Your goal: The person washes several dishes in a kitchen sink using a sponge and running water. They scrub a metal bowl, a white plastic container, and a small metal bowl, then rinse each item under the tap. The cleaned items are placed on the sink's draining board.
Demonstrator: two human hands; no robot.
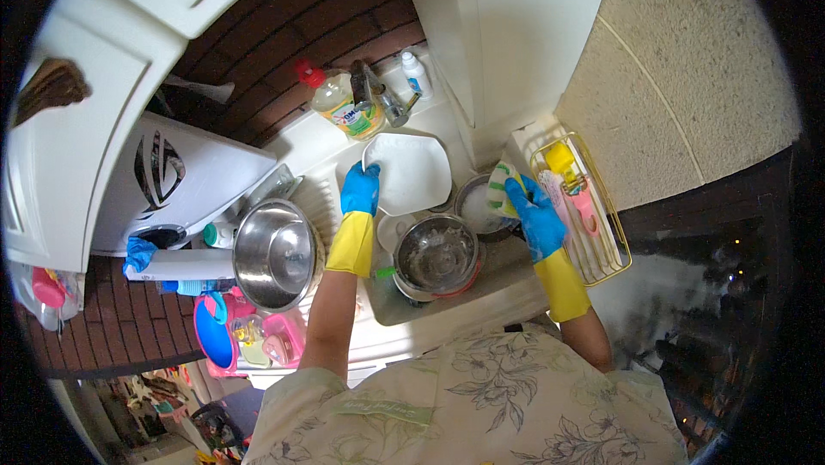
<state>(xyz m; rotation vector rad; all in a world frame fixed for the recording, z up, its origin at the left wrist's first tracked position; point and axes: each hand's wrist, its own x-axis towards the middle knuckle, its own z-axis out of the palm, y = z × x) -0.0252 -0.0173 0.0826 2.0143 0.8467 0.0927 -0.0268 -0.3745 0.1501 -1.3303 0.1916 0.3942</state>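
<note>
Both my hands wear blue rubber gloves with yellow cuffs. My left hand (361,189) grips the left edge of a white squarish plate (412,172), tilted over the back of the sink (393,313). In my right hand (533,217) is a green-and-white striped sponge (500,189), held over a pan (474,207) with white suds in it. Suds cling to the right glove. Between my hands, a wet metal bowl (436,253) sits in the sink on top of other dishes. Part of a white dish (393,231) shows beside it.
Behind the sink stand a dish soap bottle (348,104), a faucet (392,106) and a small white bottle (416,75). A gold wire rack (609,249) holding brushes is at the right. A large steel basin (274,252) and pink containers (283,339) stand at the left.
</note>
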